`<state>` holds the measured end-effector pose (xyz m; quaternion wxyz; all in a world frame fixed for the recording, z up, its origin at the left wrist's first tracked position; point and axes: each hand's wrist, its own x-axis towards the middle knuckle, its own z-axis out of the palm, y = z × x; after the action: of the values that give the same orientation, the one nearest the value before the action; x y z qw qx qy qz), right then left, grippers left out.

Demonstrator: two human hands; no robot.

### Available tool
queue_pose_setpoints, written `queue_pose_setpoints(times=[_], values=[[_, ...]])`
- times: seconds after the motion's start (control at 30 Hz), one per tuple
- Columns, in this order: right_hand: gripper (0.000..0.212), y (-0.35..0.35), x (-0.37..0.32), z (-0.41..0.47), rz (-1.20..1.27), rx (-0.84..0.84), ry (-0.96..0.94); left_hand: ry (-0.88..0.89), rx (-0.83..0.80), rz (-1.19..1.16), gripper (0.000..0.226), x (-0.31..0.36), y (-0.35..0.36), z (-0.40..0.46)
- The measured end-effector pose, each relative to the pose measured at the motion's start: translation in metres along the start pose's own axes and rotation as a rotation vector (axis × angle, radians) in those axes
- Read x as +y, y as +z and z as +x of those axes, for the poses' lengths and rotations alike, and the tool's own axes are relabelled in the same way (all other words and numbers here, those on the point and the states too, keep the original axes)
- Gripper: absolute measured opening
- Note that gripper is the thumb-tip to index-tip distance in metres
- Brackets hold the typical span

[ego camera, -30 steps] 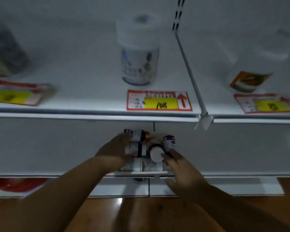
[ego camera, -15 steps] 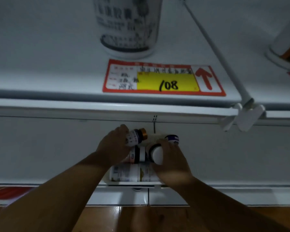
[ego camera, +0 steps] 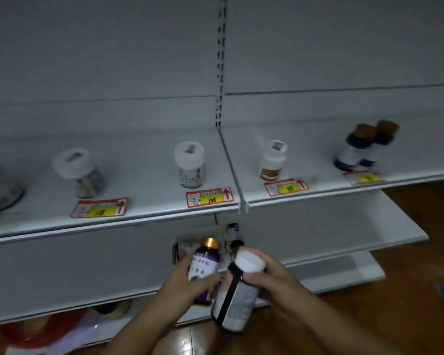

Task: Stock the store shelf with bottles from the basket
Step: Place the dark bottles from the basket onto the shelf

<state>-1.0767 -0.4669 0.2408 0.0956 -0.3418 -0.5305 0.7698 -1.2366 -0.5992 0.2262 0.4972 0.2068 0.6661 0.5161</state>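
The left hand (ego camera: pixel 187 280) grips a purple bottle (ego camera: pixel 205 265) with a gold cap, held upright just in front of the basket (ego camera: pixel 187 235). Right of the basket, the right hand (ego camera: pixel 269 275) is wrapped round the neck of a dark bottle (ego camera: pixel 235 301) with a white cap. The two bottles nearly touch, below the shelf (ego camera: pixel 139 211) holding jars.

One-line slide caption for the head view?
Left hand grips a gold-capped bottle, right hand a white-capped bottle, below a sparsely stocked shelf.
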Motion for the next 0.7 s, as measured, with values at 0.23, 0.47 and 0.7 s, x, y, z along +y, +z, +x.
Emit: queue_pose_setpoints(times=[0.23,0.47,0.7], values=[[0.044,0.063,-0.071,-0.048,0.431,-0.03,-0.033,0.199,0.003,-0.255,0.028,0.069,0.006,-0.076],[0.077,0.123,-0.093,-0.042,0.277,-0.236,-0.025,0.306,0.052,-0.317,0.047,0.087,-0.037,-0.122],[0.043,0.174,-0.101,-0.023,0.158,-0.251,-0.306,0.369,0.168,-0.376,0.048,0.092,-0.082,-0.143]])
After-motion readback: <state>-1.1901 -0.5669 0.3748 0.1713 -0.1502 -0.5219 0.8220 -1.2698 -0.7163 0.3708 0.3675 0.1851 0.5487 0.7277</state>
